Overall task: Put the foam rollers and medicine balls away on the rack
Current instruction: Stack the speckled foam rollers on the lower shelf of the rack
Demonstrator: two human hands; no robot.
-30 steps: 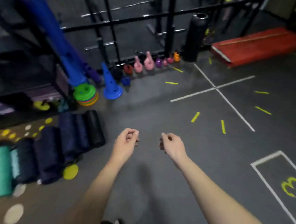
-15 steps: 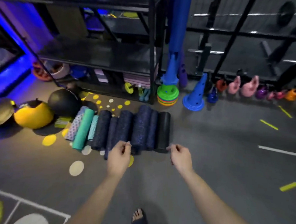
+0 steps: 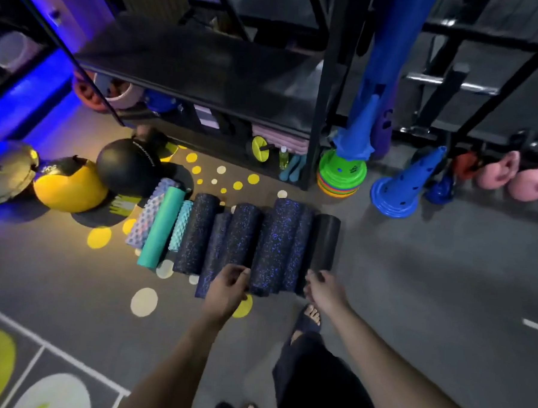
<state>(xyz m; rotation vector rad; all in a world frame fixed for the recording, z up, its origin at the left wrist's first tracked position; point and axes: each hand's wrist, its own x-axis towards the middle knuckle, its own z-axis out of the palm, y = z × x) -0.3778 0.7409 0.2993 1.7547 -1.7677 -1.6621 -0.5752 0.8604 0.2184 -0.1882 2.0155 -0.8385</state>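
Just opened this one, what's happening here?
Someone stands over a row of foam rollers lying side by side on the gym floor in front of a black rack. The left hand and right hand hang loosely curled at the rollers' near ends, and neither plainly grips one yet. The medicine balls sit on the floor to the left of the rollers.

Gym or fitness training room, viewed from above. Foam rollers point(image 3: 244, 243) lie in a row on a dark, apparently rubber floor point(image 3: 429, 274) marked with painted lines point(image 3: 66, 357) and coloured spots point(image 3: 99, 237), beside medicine balls point(image 3: 69, 190) and before a black metal rack point(image 3: 206, 66). Pink kettlebells point(image 3: 496, 175), a blue perforated cone point(image 3: 399, 192), stacked marker discs point(image 3: 341, 176) and what may be an ab wheel point(image 3: 259, 148) line the rack's foot.
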